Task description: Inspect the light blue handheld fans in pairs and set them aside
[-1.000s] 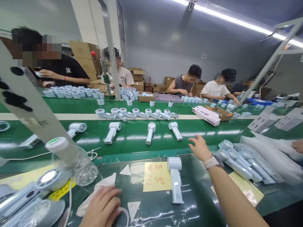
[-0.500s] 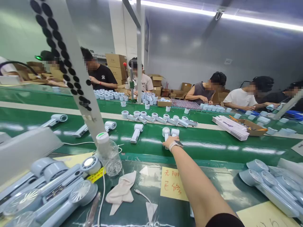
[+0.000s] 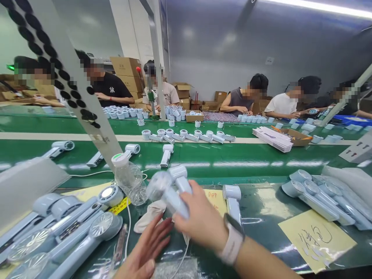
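Note:
Two light-blue handheld fans are in my right hand, its fingers closed around their handles; one fan's head is blurred by motion. Just below and left of them is my left hand, fingers stretched out and holding nothing. A crumpled white cloth lies behind its fingertips. To the right of my right wrist another handheld fan rests on the bench, partly hidden by the watch. A yellow note with red writing is partly covered by my right hand.
Several fans are piled at left, beside a clear bottle and a slanted post. More fans lie at right near a yellow note. A green conveyor carries fans; people sit beyond it.
My right hand has come back from the conveyor toward me, lifting two fans from it. My left hand has entered from below. The view has shifted, and a fan now shows on the bench.

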### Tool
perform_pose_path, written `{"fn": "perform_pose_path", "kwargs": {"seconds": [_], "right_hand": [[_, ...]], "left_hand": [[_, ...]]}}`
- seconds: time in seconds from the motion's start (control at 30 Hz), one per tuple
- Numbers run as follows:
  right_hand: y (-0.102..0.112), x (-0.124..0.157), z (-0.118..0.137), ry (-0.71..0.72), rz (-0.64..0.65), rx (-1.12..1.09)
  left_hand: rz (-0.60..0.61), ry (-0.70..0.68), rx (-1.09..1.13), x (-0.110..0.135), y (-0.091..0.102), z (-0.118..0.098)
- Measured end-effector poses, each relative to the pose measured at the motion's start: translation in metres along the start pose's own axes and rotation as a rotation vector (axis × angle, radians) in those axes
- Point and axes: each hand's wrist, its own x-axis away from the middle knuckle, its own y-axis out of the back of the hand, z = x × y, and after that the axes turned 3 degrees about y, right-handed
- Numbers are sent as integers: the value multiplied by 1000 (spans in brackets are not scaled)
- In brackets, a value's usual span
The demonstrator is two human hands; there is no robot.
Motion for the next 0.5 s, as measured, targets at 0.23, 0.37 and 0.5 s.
{"fn": "perform_pose_path", "kwargs": {"seconds": [0.23,0.37,0.5], "right_hand": [[-53,65,-4,125,137,-10],[-36,50,-13,229,21,-291],[-47,2,-20,-84,38,37]], "left_hand": [[-44,195,367,3,-51,15],[50,308,490,9,-51,24],[-26,214,567,-3,-62,4]]}}
